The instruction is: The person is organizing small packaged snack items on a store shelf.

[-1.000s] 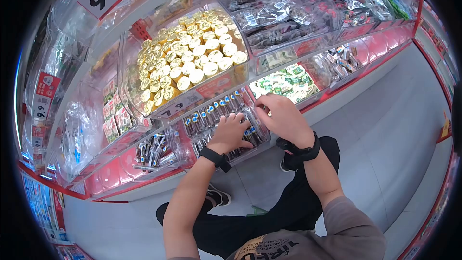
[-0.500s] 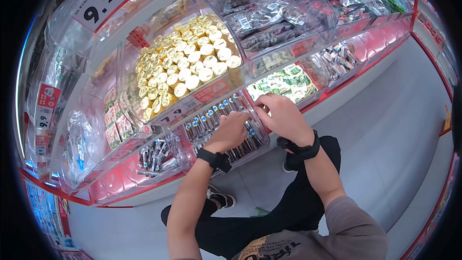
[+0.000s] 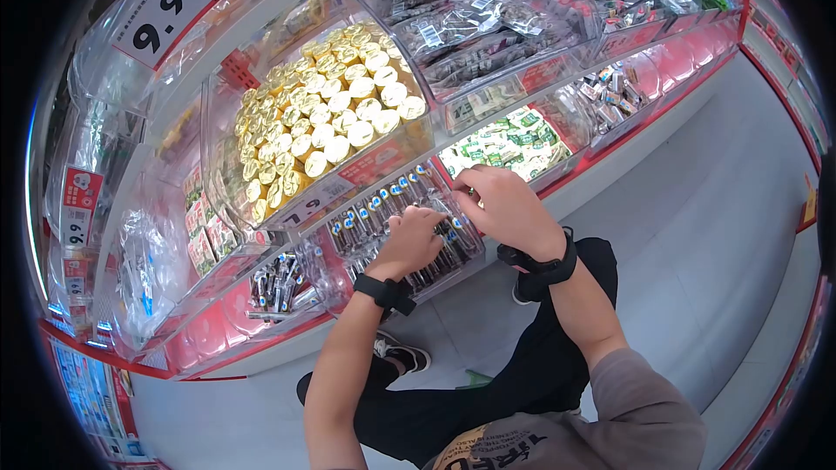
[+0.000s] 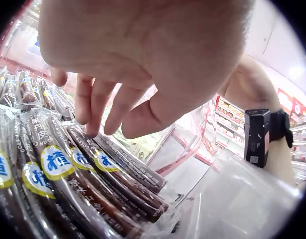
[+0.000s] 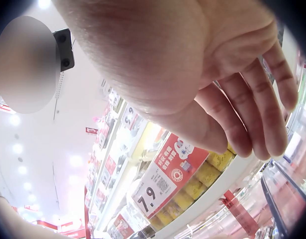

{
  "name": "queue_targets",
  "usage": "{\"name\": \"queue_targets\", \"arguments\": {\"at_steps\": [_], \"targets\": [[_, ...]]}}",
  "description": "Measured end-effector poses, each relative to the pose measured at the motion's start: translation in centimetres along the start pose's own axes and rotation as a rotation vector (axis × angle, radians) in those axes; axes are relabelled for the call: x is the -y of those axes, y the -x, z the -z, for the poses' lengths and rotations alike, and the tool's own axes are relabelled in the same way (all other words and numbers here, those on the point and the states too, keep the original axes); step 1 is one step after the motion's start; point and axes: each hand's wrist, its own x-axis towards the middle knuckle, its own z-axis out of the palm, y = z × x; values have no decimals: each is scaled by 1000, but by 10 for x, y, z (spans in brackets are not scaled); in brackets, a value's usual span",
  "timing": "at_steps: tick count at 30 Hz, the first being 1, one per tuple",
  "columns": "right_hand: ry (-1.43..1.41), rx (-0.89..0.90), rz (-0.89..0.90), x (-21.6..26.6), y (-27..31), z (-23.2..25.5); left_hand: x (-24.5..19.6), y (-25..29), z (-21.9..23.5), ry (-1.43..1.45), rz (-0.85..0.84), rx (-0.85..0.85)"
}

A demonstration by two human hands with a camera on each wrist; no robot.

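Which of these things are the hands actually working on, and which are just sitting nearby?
In hand:
- left hand, fingers on the dark snack sticks
- right hand at the clear bin holding those sticks

Just nearby:
- gold-wrapped sweets
- green packets
- price tag

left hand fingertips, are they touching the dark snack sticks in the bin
Touching. In the left wrist view the left hand reaches down and one of its fingertips lands on a wrapper of the dark snack sticks, with no gap visible there.
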Motion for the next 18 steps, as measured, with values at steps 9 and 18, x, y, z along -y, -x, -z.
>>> {"name": "queue_targets", "arguments": {"at_steps": [9,18], "targets": [[12,20,-7,2,0,-1,-8,-10,-10,-194,28,102],[37,25,23,2,0,-5,-4,6,0,-217,-56,111]]}}
